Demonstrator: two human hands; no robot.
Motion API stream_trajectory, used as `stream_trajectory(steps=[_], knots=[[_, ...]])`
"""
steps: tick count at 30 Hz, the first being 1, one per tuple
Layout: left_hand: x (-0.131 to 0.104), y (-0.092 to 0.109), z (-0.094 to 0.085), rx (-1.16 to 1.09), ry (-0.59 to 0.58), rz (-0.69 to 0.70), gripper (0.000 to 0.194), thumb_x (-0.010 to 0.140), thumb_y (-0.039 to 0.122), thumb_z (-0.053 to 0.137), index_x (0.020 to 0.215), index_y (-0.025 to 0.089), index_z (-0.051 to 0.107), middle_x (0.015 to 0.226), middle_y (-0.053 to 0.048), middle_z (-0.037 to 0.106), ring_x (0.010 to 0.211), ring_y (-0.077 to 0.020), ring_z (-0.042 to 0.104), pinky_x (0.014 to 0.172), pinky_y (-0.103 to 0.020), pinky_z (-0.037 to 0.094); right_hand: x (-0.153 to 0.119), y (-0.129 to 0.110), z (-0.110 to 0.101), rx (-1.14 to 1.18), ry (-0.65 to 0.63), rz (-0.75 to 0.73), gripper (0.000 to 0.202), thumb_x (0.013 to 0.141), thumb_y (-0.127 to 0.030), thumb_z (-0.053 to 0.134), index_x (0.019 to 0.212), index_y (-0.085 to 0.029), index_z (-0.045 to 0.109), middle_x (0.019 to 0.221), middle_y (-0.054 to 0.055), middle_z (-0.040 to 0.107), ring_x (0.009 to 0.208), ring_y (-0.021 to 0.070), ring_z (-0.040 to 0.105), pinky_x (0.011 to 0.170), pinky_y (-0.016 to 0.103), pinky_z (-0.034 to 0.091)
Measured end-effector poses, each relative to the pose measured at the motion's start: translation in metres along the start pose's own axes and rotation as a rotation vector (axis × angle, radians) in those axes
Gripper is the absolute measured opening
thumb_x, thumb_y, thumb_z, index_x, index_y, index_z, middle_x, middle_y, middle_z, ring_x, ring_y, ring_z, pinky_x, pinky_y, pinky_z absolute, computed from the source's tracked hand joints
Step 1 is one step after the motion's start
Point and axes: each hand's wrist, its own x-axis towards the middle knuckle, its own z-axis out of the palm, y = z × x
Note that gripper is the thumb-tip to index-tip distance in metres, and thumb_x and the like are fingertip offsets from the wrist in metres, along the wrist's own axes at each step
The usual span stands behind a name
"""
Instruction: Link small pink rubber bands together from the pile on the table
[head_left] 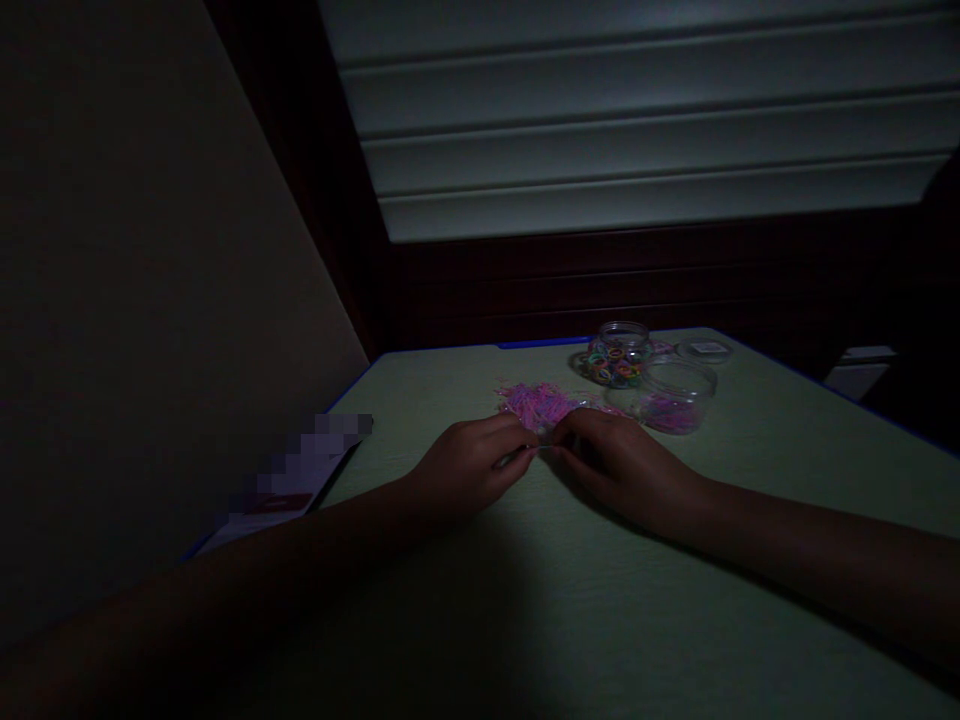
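Fingertips pinched together just on the near side of the pink-purple pile (536,403).
Left hand (465,465) and right hand (621,462) seem to share a thin strand (545,446), too dim to identify; a loose pinch or uneven pull could drop it, and a knuckle might scatter the pile. Right of the pile, the open tub (675,408) and band-filled jar (616,365) could tip if the right wrist swung. The flat lid's (705,350) pale label is unreadable.

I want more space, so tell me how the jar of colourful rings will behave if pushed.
The jar probably slides easily, its clear walls looking smooth. Its rounded sides suggest rolling if toppled, and the rings could spill through the open mouth.
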Motion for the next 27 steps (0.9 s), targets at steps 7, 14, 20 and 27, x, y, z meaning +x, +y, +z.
stream_trajectory(steps=[7,14,20,27], knots=[[-0.001,-0.002,0.002,-0.017,0.022,0.006,0.016,0.083,0.02,0.041,0.089,0.016,0.056,0.082,-0.003,0.055,0.076,-0.0113,0.051,0.068,-0.022,0.041,0.0,0.004,0.003,-0.012,-0.005,0.0,0.006,0.079,-0.02,0.046,0.081,-0.018,0.051,0.073,0.0,0.055,0.064,0.0102,0.048,0.058,0.021,0.034],[0.0,-0.002,0.001,0.014,0.004,0.026,0.015,0.083,0.018,0.041,0.086,0.015,0.055,0.084,-0.004,0.055,0.078,-0.0119,0.051,0.068,-0.022,0.041,-0.003,0.003,-0.002,-0.193,0.0,-0.069,0.011,0.083,-0.02,0.042,0.083,-0.016,0.052,0.079,0.002,0.056,0.069,0.0117,0.049,0.064,0.023,0.034],[0.0,-0.002,0.003,0.016,0.009,0.038,0.013,0.083,0.018,0.042,0.085,0.015,0.054,0.083,-0.003,0.054,0.077,-0.0114,0.05,0.068,-0.021,0.04,-0.004,0.0,-0.007,-0.582,-0.054,-0.227,0.014,0.083,-0.019,0.041,0.085,-0.015,0.055,0.08,0.004,0.055,0.07,0.0154,0.047,0.066,0.028,0.031],[-0.002,-0.003,0.004,0.029,0.01,0.048,0.009,0.082,0.017,0.043,0.082,0.016,0.053,0.08,-0.001,0.054,0.074,-0.0105,0.05,0.065,-0.021,0.038,-0.006,0.0,-0.01,-0.689,-0.056,-0.3,0.014,0.081,-0.016,0.043,0.087,-0.014,0.056,0.079,0.004,0.055,0.071,0.0153,0.044,0.066,0.028,0.029]])
